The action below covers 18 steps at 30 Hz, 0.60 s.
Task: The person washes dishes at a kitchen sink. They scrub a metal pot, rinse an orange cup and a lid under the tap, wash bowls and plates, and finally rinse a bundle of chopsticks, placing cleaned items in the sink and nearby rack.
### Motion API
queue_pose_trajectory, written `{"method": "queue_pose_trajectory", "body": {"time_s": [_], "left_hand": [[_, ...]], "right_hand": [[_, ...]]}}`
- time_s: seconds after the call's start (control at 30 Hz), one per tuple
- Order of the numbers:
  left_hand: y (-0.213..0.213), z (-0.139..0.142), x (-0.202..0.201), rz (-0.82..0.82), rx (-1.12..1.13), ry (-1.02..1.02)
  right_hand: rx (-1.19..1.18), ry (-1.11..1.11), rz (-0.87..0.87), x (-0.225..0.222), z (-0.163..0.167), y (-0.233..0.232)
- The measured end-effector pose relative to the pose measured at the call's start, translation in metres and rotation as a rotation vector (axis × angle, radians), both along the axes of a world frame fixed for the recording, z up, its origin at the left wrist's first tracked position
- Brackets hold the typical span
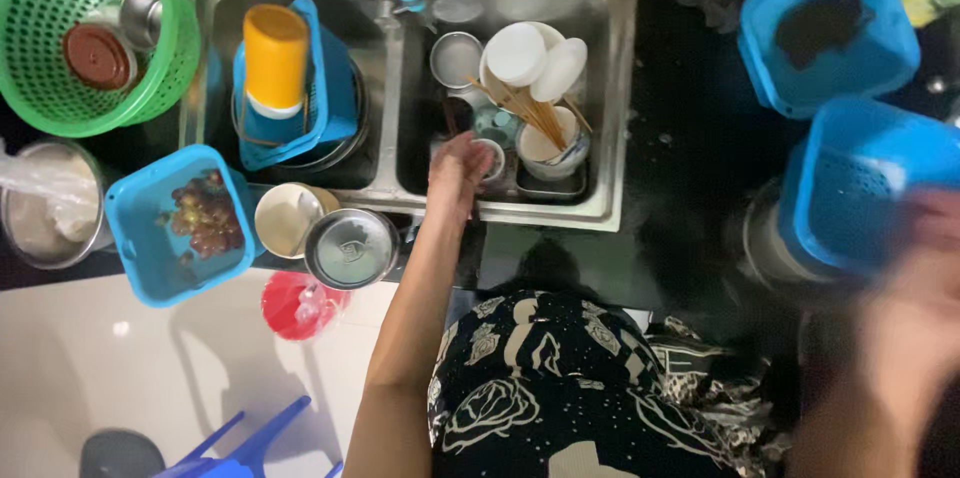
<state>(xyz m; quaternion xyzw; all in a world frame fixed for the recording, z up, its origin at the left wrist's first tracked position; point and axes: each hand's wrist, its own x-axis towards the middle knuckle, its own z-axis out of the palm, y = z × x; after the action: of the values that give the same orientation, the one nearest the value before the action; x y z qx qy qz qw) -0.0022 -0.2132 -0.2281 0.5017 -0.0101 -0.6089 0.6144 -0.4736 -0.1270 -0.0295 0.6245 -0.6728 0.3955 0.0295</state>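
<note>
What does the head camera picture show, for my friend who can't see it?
A person's left hand reaches into the right half of a steel double sink full of dishes, touching a small cup. Their blurred right hand is by a blue basket on the dark counter.

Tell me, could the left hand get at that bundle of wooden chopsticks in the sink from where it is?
Probably yes. The left hand is already down in the right basin of the sink, by a small cup, and the chopsticks lie just beyond on top of the bowls with nothing covering them.
</note>
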Motion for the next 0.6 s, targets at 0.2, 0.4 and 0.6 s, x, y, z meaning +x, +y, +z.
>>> {"method": "queue_pose_trajectory", "body": {"time_s": [0.2,0.4,0.6], "left_hand": [[0.000,0.023,0.049,0.036,-0.012,-0.077],[0.023,0.018,0.055,0.149,-0.074,-0.025],[0.051,-0.009,0.022,-0.084,-0.001,-0.408]], "right_hand": [[0.663,-0.435,0.762,0.208,-0.063,-0.089],[0.905,-0.257,0.874,0.322,-0.173,-0.133],[0.603,0.024,0.647,0.381,-0.219,-0.173]]}}
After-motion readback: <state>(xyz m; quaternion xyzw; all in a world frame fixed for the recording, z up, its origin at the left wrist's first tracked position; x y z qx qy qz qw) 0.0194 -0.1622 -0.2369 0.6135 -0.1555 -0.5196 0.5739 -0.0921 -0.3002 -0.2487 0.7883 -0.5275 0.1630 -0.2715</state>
